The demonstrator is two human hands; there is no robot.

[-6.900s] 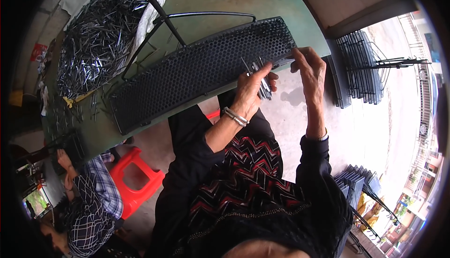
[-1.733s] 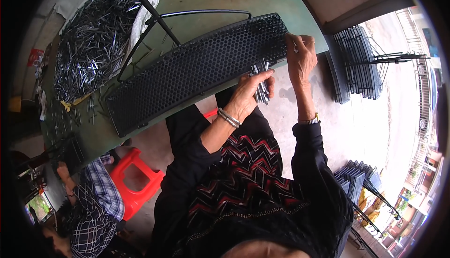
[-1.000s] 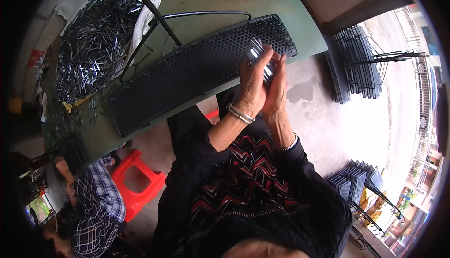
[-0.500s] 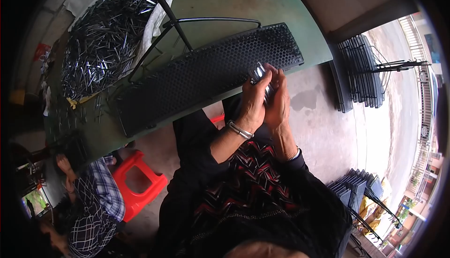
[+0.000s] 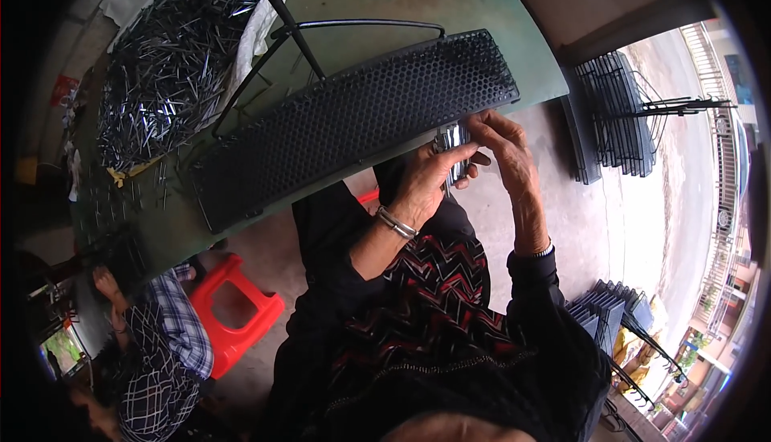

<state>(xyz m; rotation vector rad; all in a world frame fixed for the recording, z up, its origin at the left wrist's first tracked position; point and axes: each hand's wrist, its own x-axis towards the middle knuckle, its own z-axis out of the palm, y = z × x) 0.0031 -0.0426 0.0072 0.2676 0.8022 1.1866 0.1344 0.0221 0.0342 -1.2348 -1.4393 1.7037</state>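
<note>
My left hand (image 5: pixel 424 178) is wrapped round a bundle of short, shiny dark metal strips (image 5: pixel 455 138), held upright just off the table's near edge. My right hand (image 5: pixel 507 151) is bent in beside the top of the bundle, thumb and fingertips pinched together; what lies between them is too small to make out. Right beyond both hands, a long black honeycomb panel (image 5: pixel 345 112) full of small holes lies slantwise along the table edge. Its right end looks rougher, with dark bits standing in the holes there.
A big heap of similar strips (image 5: pixel 173 64) lies on white sacking at the far left of the green table (image 5: pixel 361 4). A black metal stand (image 5: pixel 293 36) rises behind the panel. A person (image 5: pixel 165 354) sits at left by a red stool (image 5: pixel 241 313). Black racks (image 5: pixel 614 116) stand at right.
My hands were pressed together round the bundle. Now my right hand has come away to the right and pinches near the bundle's top, while my left keeps hold. The view has shifted slightly.
</note>
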